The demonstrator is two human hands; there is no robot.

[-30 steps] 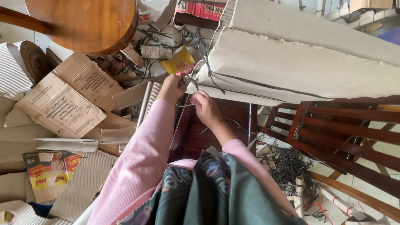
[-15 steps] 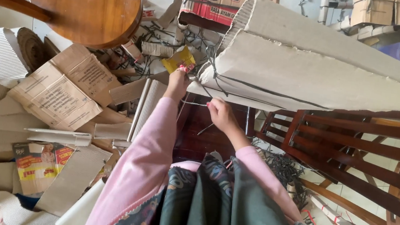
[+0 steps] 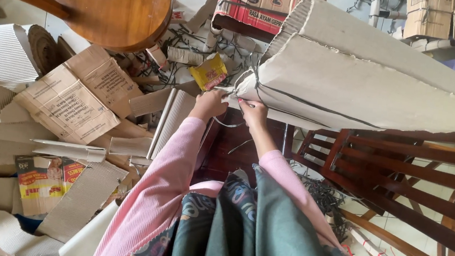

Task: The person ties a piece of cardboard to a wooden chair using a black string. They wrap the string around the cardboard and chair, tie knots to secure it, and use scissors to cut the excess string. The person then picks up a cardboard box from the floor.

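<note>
A thick bundle of folded grey corrugated cardboard [image 3: 365,80] lies across a dark wooden chair, bound by a dark cord [image 3: 297,98]. My left hand [image 3: 210,104] and my right hand [image 3: 252,112] are close together at the bundle's near end, fingers pinched on the cord where it crosses the edge. Both arms wear pink sleeves. A loose length of thin string [image 3: 222,123] hangs below my hands over the dark chair seat [image 3: 237,145].
Flattened cardboard sheets and boxes [image 3: 69,101] pile up on the left. A round wooden stool [image 3: 111,3] stands at top left. A yellow packet [image 3: 209,72] lies among tangled cords. A printed red carton [image 3: 256,3] sits behind. A slatted wooden chair back [image 3: 400,178] fills the right.
My hands have drawn closer together at the end of the bundle, and the view has shifted slightly so the bundle sits more to the right.
</note>
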